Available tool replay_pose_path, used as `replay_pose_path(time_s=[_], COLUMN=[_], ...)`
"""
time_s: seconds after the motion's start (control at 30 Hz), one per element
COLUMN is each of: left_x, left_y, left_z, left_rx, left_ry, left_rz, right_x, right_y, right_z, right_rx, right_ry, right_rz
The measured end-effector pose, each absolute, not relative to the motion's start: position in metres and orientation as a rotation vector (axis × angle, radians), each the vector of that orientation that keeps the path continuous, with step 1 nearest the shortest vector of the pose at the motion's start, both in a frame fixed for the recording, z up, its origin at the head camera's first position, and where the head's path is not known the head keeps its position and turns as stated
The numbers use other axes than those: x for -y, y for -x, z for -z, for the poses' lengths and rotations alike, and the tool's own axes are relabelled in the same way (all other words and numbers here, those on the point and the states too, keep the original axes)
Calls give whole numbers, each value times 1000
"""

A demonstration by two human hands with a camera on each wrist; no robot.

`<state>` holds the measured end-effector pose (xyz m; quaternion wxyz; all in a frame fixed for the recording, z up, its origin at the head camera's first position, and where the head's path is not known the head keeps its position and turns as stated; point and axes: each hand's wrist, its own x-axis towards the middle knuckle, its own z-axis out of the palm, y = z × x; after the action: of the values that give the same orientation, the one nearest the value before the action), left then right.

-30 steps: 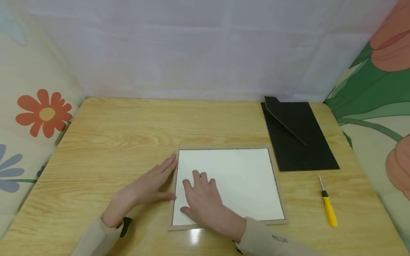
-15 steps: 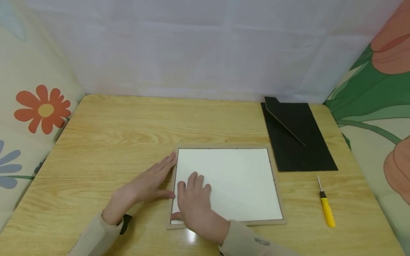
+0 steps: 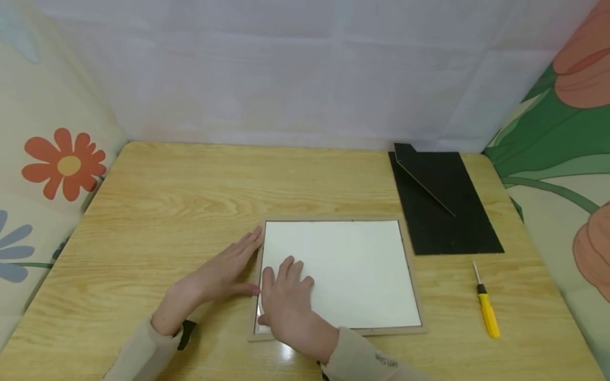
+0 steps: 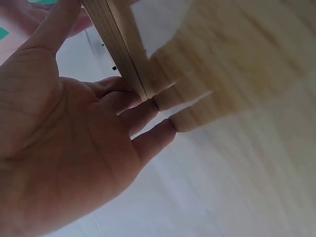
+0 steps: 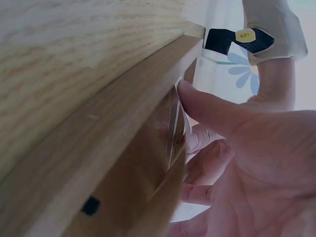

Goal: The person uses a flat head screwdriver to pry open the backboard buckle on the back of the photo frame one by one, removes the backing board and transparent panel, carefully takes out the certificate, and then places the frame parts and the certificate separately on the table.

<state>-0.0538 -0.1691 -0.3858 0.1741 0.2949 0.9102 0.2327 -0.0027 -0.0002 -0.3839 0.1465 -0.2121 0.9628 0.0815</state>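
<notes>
A thin wooden picture frame [image 3: 362, 332] lies on the table with a white sheet [image 3: 362, 264] inside. My left hand [image 3: 214, 280] rests along its left side, fingers extended; in the left wrist view, the fingertips [image 4: 148, 116] meet the frame's edge. My right hand [image 3: 290, 312] lies over the left end of the sheet, fingers spread, thumb at the lower-left corner. From the right wrist view, the thumb [image 5: 197, 101] touches the sheet's edge just inside the frame, where the sheet looks bowed. A small black tab [image 5: 90, 205] shows on the frame's inner side.
A black backing board [image 3: 452, 227] with its stand leg [image 3: 419, 180] raised lies at the right, beyond the frame's corner. Nearer, a yellow-handled screwdriver [image 3: 488, 315] lies on the wooden table [image 3: 190, 185]. A white cloth [image 3: 286, 79] hangs behind.
The right hand has shifted left across the sheet to its lower-left corner, and its thumb has drawn in slightly. A narrow gap now shows along the sheet's left edge. The left hand has barely moved.
</notes>
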Motion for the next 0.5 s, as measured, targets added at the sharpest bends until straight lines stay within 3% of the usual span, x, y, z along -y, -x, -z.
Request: replay_pose_path(time_s=[0.33,0.5], left_x=[172,172], left_y=[55,55], left_z=[388,388], left_rx=[-2537,-2532], left_ry=[-833,-812], left_rz=[-730,-711], right_x=[-22,-34], right_y=[12,14], right_z=[380,372], right_rx=[-2866,-3059], right_ry=[637,731], right_rz=[223,240])
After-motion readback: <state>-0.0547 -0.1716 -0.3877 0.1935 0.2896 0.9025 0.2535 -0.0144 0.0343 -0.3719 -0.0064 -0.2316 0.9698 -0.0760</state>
